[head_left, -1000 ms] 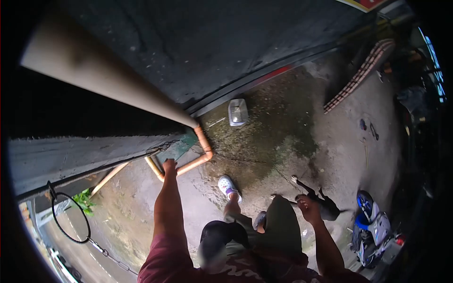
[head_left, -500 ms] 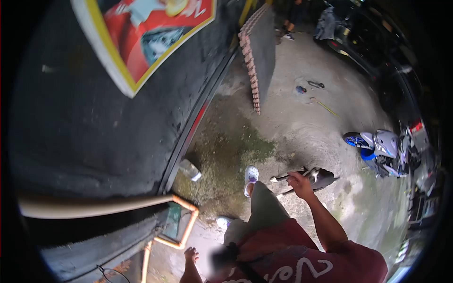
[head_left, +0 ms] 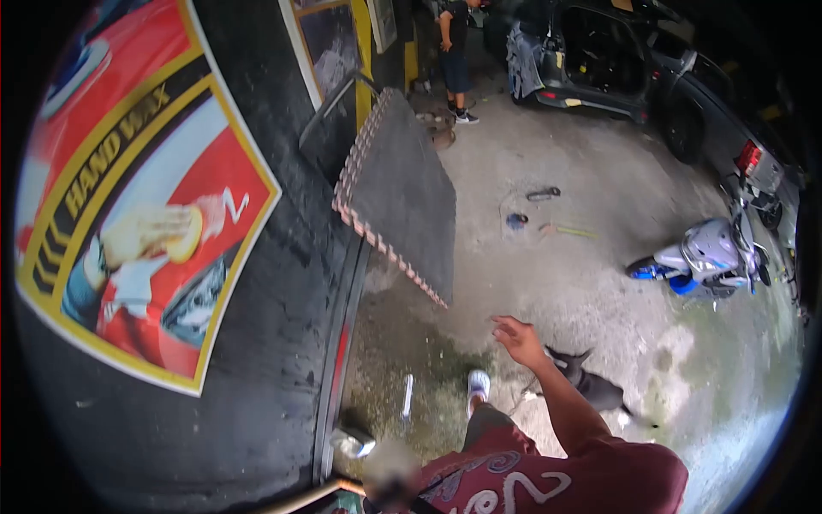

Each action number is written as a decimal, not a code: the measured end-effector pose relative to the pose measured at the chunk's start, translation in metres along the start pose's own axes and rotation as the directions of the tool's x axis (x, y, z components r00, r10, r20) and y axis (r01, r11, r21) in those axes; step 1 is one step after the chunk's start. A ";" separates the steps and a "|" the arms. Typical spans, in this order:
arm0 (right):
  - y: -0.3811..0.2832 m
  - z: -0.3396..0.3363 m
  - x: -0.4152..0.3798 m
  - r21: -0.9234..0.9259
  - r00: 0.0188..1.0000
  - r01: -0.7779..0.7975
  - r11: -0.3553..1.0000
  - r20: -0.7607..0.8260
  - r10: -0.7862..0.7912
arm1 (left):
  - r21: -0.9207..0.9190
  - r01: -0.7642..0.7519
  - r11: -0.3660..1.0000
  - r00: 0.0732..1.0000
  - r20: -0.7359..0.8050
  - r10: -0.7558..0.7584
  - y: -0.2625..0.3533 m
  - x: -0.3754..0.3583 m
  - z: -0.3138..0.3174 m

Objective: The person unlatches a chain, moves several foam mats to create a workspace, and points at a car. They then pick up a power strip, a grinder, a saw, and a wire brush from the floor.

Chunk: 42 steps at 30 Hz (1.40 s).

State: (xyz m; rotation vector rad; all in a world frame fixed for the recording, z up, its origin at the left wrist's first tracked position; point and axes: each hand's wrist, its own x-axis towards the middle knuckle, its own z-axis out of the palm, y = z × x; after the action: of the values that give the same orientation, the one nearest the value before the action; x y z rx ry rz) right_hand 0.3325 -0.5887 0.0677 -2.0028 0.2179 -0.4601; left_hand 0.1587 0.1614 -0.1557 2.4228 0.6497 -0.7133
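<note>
My right hand (head_left: pixel 519 341) reaches forward, holding nothing, with its fingers loosely apart. Beside and below it in the view, a black dog (head_left: pixel 597 391) is on the concrete floor, partly covered by my forearm. My left hand is out of the frame. One foot in a white clog (head_left: pixel 479 384) steps on the mossy floor. Ahead and to the left, a large dark panel (head_left: pixel 407 193) with a toothed pink edge stands on its side near the wall.
A hand wax poster (head_left: pixel 128 206) hangs on the dark wall. A motorcycle (head_left: pixel 706 253) stands at the right. Another person (head_left: pixel 455 60) is by a dark car (head_left: pixel 599 64) with its door open. Small tools (head_left: pixel 543 194) and a clear container (head_left: pixel 352 442) lie on the floor.
The view has moved forward and tilted up, bringing the poster, panel and other person more into sight. My left hand has left the frame. My right hand now appears nearer the panel.
</note>
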 end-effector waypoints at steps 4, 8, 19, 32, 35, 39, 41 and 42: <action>0.035 -0.099 0.083 -0.102 0.989 -0.122 0.987 -0.094 0.113 | -0.051 -0.106 0.993 0.994 -0.038 0.104 0.156 0.039 0.029; 0.056 -0.204 0.131 -0.034 0.950 -0.171 0.985 -0.269 0.156 | -0.063 -0.475 0.878 0.870 -0.185 0.458 0.277 0.116 0.042; 0.067 -0.316 0.160 -0.031 0.778 -0.160 0.987 -0.619 0.107 | -0.098 -0.584 0.806 0.808 -0.165 0.566 0.648 0.173 -0.006; 0.121 -0.350 0.315 -0.025 0.557 -0.369 0.929 -0.806 0.199 | 0.237 -0.831 0.503 0.379 -0.420 0.825 1.144 0.305 -0.055; 0.125 -0.363 0.375 -0.132 0.580 -0.416 0.900 -0.801 0.151 | 0.435 -0.647 0.626 0.450 -0.444 0.775 1.212 0.323 -0.067; 0.144 -0.363 0.440 -0.104 0.593 -0.406 0.908 -0.786 0.175 | 0.501 -0.453 0.738 0.522 -0.521 0.675 1.250 0.388 -0.060; 0.173 -0.361 0.466 -0.113 0.632 -0.437 0.892 -0.744 0.215 | 0.444 -0.311 0.840 0.681 -0.512 0.523 1.261 0.402 -0.048; 0.188 -0.361 0.478 -0.128 0.645 -0.481 0.867 -0.722 0.251 | 0.432 -0.284 0.856 0.690 -0.527 0.495 1.262 0.406 -0.039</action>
State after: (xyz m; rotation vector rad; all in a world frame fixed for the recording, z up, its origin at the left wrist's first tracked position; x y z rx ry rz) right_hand 0.6278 -1.1365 0.1540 -1.9180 1.2269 -0.9361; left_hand 1.1935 -0.6377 0.0650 2.9806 0.2077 0.2244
